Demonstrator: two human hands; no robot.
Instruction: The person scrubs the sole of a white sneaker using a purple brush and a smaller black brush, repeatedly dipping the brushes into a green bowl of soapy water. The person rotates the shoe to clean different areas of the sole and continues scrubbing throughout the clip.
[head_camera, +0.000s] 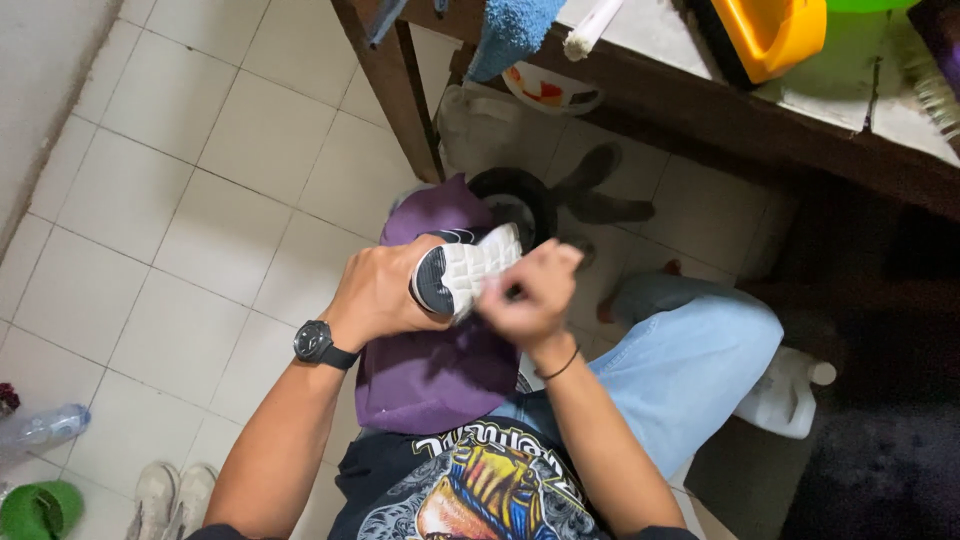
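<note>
The shoe (462, 275), sole up over the purple cloth (440, 370), looks light, with a stiff, grippy sole. The left hand (385, 295) is wrapped around its heel; the right hand (530, 298) is fisted at its toe, contents hidden.

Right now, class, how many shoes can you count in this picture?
3: one white-soled shoe held in the left hand above the purple cloth, and two white shoes on the floor, bottom left. Others may be hidden.

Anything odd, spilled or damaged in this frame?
Nothing stands out. Left hand grips a shoe sole-up over a purple cloth; right hand works at the sole, blurred. No spill shows on the tiled floor.
</note>
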